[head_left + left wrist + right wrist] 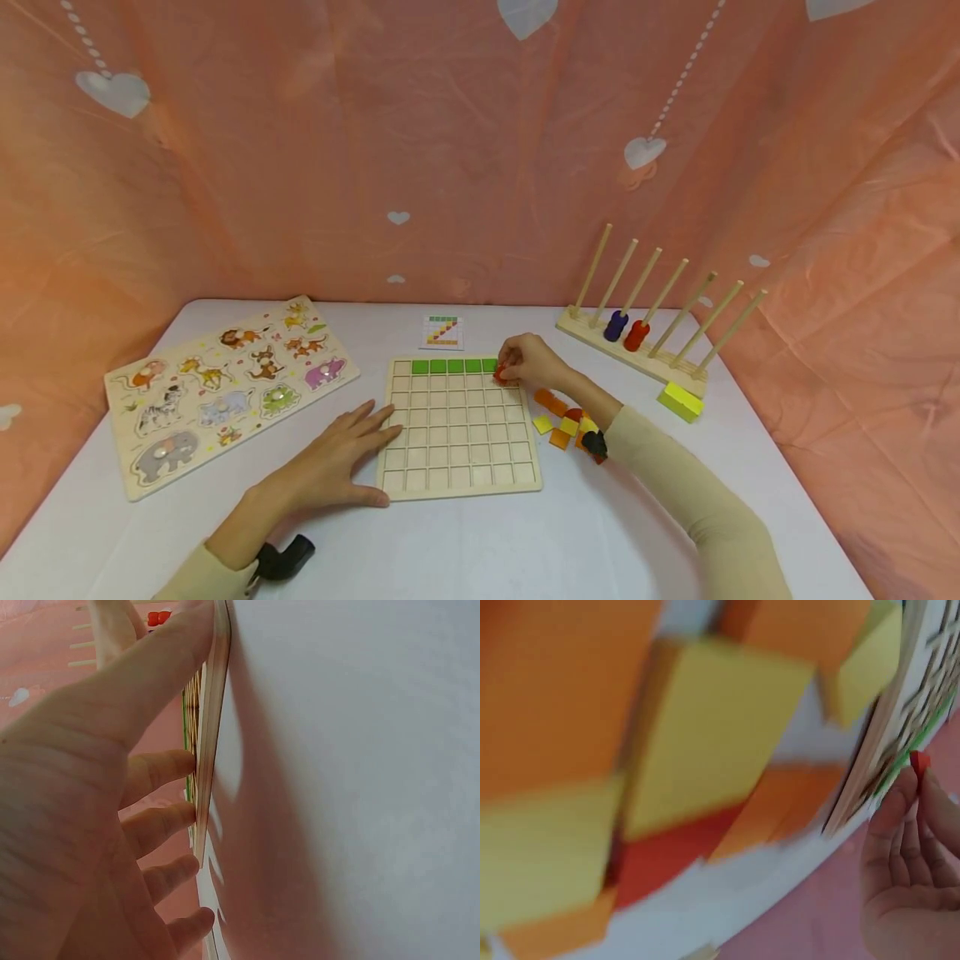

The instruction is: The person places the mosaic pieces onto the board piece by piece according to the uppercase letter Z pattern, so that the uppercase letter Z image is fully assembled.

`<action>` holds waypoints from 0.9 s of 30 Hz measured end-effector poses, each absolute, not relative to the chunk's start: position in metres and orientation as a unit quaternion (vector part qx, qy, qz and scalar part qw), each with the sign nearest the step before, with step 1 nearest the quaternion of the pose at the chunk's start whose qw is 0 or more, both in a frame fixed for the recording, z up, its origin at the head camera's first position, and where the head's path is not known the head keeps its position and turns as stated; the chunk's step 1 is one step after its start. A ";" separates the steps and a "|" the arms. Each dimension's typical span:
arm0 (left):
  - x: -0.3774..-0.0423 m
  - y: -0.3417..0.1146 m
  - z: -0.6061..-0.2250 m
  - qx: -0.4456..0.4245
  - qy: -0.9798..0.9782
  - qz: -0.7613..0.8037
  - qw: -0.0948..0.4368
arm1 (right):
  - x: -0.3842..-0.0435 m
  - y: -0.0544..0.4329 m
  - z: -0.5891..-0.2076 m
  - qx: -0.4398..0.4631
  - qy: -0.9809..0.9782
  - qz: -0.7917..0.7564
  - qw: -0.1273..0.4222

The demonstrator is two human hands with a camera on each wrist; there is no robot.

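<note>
A wooden grid board (457,433) lies on the table, with several green tiles (455,367) along its top row. Over the board's upper right corner, my right hand (528,362) pinches a small red piece (920,760) between thumb and fingertips. My left hand (337,454) is spread at the board's left side, its fingertips touching the edge and the thumb at the lower left corner. Beside the board's right edge, under my right forearm, lies a loose pile of orange, yellow and red pieces (560,438), partly hidden by the wrist.
Behind the board lies a small pattern card (442,332). An animal puzzle board (232,392) is at the left. A pegged wooden stand (637,354) with purple and red beads stands at the right back, and a yellow block (681,402) sits in front of it.
</note>
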State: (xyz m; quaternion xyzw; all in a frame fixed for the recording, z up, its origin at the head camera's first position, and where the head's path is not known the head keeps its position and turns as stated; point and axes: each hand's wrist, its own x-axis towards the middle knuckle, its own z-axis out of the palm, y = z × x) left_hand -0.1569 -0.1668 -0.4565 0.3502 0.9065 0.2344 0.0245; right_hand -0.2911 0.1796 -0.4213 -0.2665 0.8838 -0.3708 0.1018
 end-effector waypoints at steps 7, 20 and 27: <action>-0.157 -0.166 -0.456 0.348 0.907 0.234 0.031 | -0.285 0.159 -0.428 -0.233 0.901 -0.356 0.085; -0.157 -0.167 -0.457 0.352 0.907 0.230 0.018 | -0.279 0.154 -0.426 -0.193 0.923 -0.329 0.058; -0.156 -0.167 -0.455 0.349 0.908 0.231 0.029 | -0.277 0.151 -0.424 -0.178 0.930 -0.315 0.062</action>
